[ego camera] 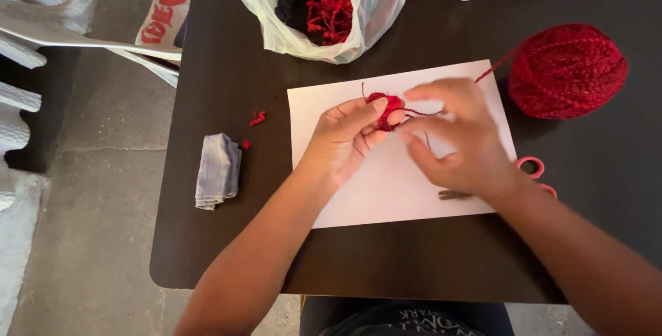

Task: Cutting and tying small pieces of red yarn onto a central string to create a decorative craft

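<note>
Both hands sit over the white sheet of paper (pixel 393 191) on the dark desk (pixel 227 67). The left hand (pixel 345 139) has its grip closed on a small red yarn bundle (pixel 387 107). The right hand (pixel 452 136) pinches a strand beside it (fingertips nearly touching the bundle). A big red yarn ball (pixel 567 70) lies to the right, pink-handled scissors (pixel 532 169) near the wrist.
</note>
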